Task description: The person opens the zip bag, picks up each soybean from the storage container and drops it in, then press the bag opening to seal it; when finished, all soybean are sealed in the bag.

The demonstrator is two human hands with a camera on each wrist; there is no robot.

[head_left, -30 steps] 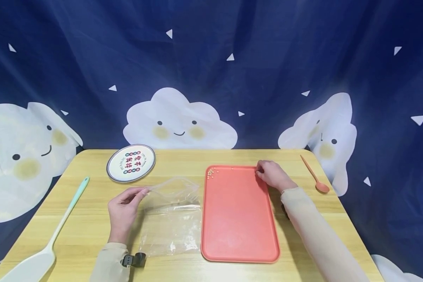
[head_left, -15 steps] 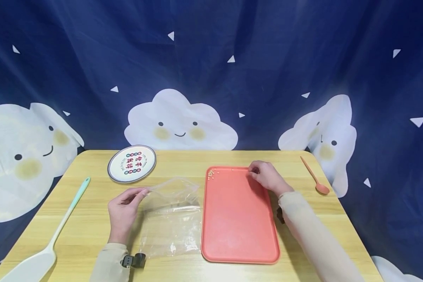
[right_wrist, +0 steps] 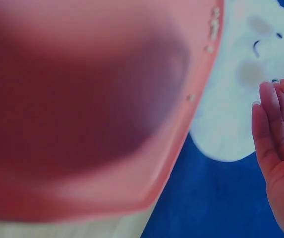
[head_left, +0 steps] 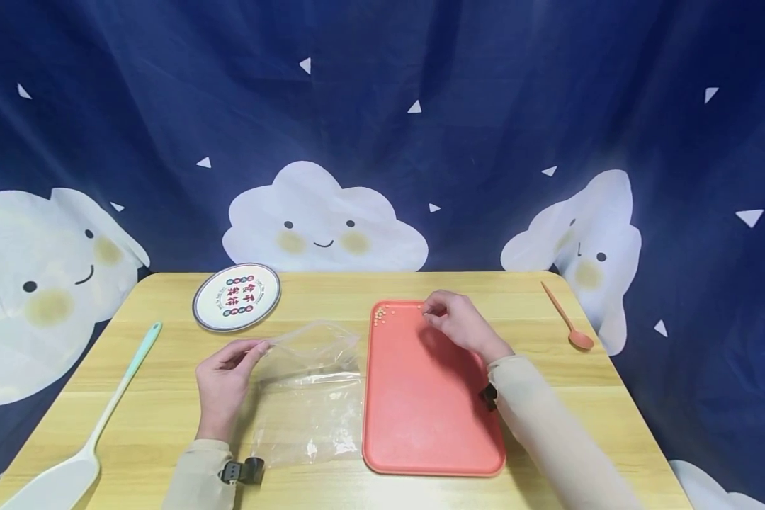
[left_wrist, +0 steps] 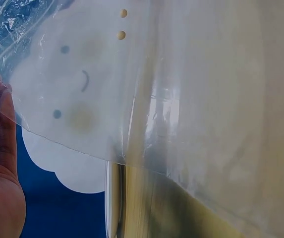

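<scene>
My left hand [head_left: 223, 382] pinches the upper left edge of a clear zip-lock bag [head_left: 312, 404] lying on the table. Through the bag's film, two small round yellowish beans [left_wrist: 121, 35] show in the left wrist view. To the right of the bag lies a red tray [head_left: 430, 425], with several small beans [head_left: 380, 314] at its far left corner and a stray one by its far rim. Above the tray's far part is my right hand [head_left: 462, 326], thumb and fingertips close together; whether anything sits between them is hidden.
A white plate [head_left: 236, 297] with printed characters stands at the back left. Along the left side lies a long pale spatula [head_left: 95, 439] with a green handle. An orange-brown spoon [head_left: 574, 329] rests at the right edge. Behind the table [head_left: 319, 485] hangs a blue cloud-patterned curtain [head_left: 370, 127].
My right hand has moved left from the tray's far right corner, along the far rim, toward the middle. The left hand and bag have stayed in place.
</scene>
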